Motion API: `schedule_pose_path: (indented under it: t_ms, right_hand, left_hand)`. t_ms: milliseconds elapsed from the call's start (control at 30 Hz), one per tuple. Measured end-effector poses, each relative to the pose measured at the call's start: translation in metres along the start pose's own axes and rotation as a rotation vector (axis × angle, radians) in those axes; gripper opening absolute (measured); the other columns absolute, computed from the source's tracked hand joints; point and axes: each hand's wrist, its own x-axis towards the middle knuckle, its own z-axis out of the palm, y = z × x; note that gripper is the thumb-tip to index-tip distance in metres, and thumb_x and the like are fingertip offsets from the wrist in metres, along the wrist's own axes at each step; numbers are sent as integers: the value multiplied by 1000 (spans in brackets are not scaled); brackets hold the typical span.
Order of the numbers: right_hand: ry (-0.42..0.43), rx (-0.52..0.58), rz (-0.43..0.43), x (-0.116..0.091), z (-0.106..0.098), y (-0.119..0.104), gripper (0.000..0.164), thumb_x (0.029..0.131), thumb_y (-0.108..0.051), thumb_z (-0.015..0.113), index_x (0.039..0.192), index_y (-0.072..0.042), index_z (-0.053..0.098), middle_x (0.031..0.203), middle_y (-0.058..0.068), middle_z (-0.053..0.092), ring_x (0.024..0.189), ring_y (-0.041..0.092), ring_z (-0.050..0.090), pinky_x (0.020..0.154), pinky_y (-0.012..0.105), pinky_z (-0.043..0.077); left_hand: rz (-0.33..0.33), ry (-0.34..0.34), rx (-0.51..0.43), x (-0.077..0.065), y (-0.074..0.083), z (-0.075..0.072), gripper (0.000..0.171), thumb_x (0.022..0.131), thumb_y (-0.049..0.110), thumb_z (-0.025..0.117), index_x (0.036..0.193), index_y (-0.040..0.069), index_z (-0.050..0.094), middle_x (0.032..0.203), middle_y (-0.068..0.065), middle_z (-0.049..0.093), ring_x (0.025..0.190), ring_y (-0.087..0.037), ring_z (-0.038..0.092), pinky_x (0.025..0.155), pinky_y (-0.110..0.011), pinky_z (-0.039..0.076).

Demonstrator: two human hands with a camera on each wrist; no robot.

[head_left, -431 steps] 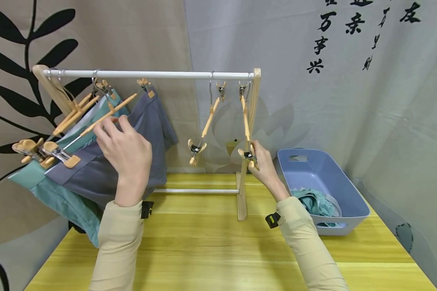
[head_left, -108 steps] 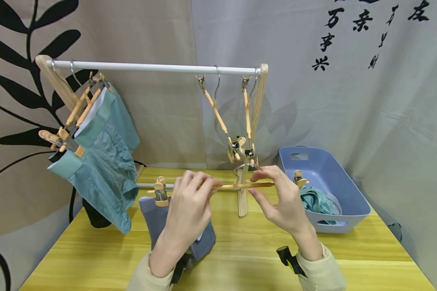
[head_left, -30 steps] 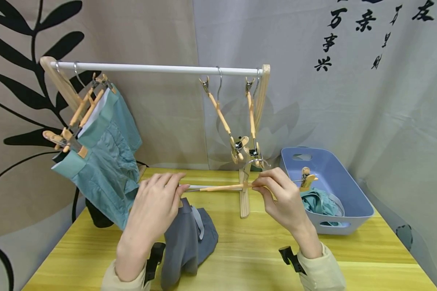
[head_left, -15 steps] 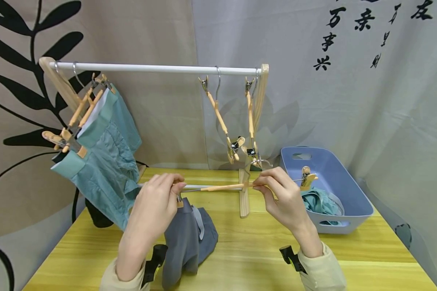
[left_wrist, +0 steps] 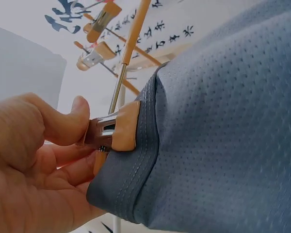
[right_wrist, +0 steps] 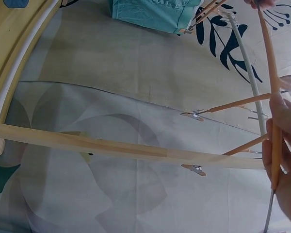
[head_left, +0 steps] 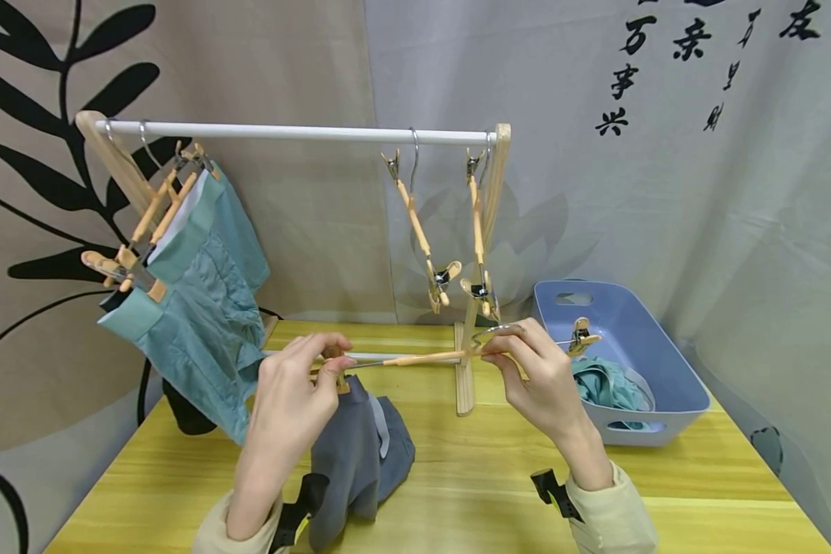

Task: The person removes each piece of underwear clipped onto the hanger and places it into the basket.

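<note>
A wooden clip hanger [head_left: 422, 358] is held level above the table by both hands. My right hand [head_left: 540, 388] pinches its bar near the middle, beside the metal hook. At its left end my left hand [head_left: 287, 404] pinches the clip [left_wrist: 125, 127] between thumb and fingers; in the left wrist view the clip's pad lies against the waistband of grey-blue shorts [head_left: 353, 462]. Those shorts droop from that end toward the table. The hanger's right clip [head_left: 582, 338] carries no cloth. In the right wrist view the right fingers [right_wrist: 283, 116] wrap the bar.
A rack with a white rail [head_left: 291, 132] stands behind. Teal shorts [head_left: 208, 254] hang at its left, two bare clip hangers [head_left: 415, 223] at its right. A blue basket [head_left: 658, 385] with crumpled teal cloth [head_left: 609, 385] sits right on the wooden table [head_left: 498, 492].
The grey-blue shorts and their hanger were on the rack earliest; now they are off it, between both hands. Lately the left fingers shifted around the left clip, and the hook tipped lower.
</note>
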Motion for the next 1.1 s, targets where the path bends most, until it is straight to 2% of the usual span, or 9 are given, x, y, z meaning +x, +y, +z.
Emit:
schedule_pose_path:
  t_ms: [367, 1100]
  right_hand:
    - [-5, -4, 4, -1, 0, 0, 24, 92, -18, 53, 75, -4, 64, 79, 6, 62, 73, 16, 52, 60, 19, 37]
    - [-2, 9, 3, -1, 1, -1, 24, 92, -18, 54, 75, -4, 64, 79, 7, 62, 74, 16, 53, 62, 19, 40]
  left_hand:
    - [41, 76, -13, 0, 0, 2, 11, 78, 0, 67, 83, 9, 69, 78, -2, 70, 62, -13, 56, 49, -21, 32]
    - [58, 109, -9, -1, 0, 2, 8, 78, 2, 67, 81, 9, 68, 74, -3, 68, 60, -12, 56, 46, -20, 34]
